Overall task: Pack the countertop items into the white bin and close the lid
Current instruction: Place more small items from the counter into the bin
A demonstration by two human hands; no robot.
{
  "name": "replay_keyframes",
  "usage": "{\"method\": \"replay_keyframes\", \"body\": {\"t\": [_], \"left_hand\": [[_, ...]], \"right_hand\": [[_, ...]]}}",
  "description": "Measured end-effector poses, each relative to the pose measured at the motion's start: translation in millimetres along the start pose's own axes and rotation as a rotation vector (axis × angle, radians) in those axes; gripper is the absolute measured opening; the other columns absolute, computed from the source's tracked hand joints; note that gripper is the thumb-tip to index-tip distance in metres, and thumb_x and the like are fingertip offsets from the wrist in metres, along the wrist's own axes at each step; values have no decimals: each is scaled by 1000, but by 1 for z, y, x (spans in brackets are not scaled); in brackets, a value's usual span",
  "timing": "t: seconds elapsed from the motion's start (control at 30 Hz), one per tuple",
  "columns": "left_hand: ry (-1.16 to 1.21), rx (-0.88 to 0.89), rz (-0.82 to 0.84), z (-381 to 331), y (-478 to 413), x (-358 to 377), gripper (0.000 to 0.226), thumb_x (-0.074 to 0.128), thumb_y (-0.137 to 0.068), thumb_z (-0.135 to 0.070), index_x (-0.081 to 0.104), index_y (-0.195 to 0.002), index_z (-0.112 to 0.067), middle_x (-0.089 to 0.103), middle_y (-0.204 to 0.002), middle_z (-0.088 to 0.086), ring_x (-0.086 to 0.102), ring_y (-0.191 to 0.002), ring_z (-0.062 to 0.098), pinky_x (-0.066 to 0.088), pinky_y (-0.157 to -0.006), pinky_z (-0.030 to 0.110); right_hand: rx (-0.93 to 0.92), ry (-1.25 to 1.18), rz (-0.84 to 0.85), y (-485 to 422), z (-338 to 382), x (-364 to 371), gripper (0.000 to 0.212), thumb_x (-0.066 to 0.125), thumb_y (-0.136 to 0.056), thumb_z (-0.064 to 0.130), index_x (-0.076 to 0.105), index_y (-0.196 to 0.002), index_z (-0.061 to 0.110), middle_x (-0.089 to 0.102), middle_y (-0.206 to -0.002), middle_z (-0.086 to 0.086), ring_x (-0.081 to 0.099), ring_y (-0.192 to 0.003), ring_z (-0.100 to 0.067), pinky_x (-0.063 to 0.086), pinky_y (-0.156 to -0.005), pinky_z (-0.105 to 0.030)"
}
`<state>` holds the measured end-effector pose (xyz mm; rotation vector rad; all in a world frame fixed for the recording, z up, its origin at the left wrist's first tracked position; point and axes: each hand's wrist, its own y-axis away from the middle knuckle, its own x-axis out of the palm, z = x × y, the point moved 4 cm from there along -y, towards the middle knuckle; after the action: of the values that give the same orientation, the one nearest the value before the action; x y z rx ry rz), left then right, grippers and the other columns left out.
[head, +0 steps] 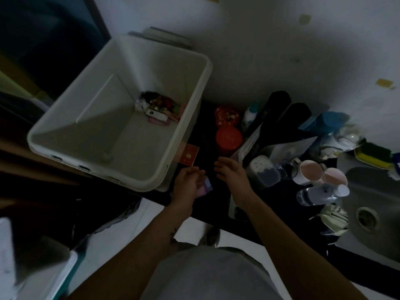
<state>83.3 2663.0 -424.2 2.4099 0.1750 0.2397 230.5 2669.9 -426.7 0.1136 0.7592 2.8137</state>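
A big white bin (195, 118) stands open on the left, with a few small packets (160, 109) lying in its far corner. My left hand (188, 182) is just off the bin's near right corner, curled around a small purple-pink packet (206, 188). My right hand (232, 173) hovers beside it over the dark countertop (207, 135), fingers apart and holding nothing. A red card (190, 156) lies by the bin's wall. Further back stand a red-lidded jar (229, 137) and a red patterned container (227, 114).
Clutter fills the counter to the right: dark pouches (279, 113), a white bottle (250, 115), a blue box (324, 124), cups (309, 169), a clear bottle (320, 194) lying down, a sponge (374, 153). A steel sink (372, 215) sits far right. The wall is behind.
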Motion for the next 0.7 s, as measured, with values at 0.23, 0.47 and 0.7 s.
{"method": "replay_keyframes", "body": {"t": [0.23,0.47,0.7], "left_hand": [[-159,3,-176,35,-6,-27,24,54,-94,-16,60,-118,-15,64,-108,2,60,-88,10,47,-67,22],[-251,3,-280,54,-7,-40,34,45,-91,-3,60,-121,-7,63,-114,6,59,-99,21,46,-71,21],[-482,-79,-389,72,-29,-51,42,49,-85,-7,59,-126,-7,63,-120,19,60,-106,36,51,-94,45]], "right_hand": [[79,231,50,-10,-42,8,32,50,-97,7,56,-128,6,59,-122,-9,58,-104,-16,46,-72,-11],[167,337,111,-22,-71,19,60,66,-88,45,50,-131,6,57,-125,-10,58,-115,-25,50,-95,-37],[163,410,112,-27,-76,27,42,58,-95,24,49,-132,6,59,-123,-9,59,-111,-25,49,-89,-34]]}}
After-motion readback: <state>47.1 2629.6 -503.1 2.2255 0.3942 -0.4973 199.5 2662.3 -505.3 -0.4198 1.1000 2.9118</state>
